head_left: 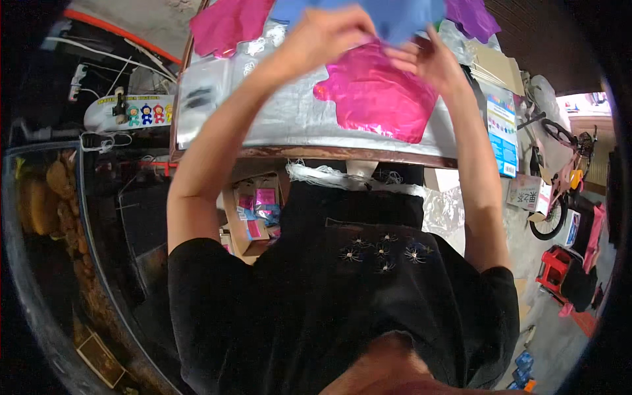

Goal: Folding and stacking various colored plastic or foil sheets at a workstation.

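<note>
1. head view, the surface first: a bench point(283, 118) under a silvery cover, in a cluttered room, and a blue sheet point(401, 14) up at its far side, blurred, right between the hands!
2. left hand point(336, 33), fingers curled at the blue sheet's edge; right hand point(428, 62), thumb apart from the fingers. whether either grips it, i cannot tell.
3. edges: dark wooden rim point(316, 154) along the near side, and a stretch of silver showing left of the shiny pink sheet point(382, 95), which lies below the hands.
4. crowding the far side: a magenta sheet point(230, 26) to the left, a purple sheet point(473, 18) to the right, and a blue-and-white printed pack point(502, 135) at the right end.
5. around the bench: a box of packets point(249, 240) below, a bicycle point(559, 178) and a red stool point(556, 268) off right, a patterned skateboard point(148, 115) out left.
</note>
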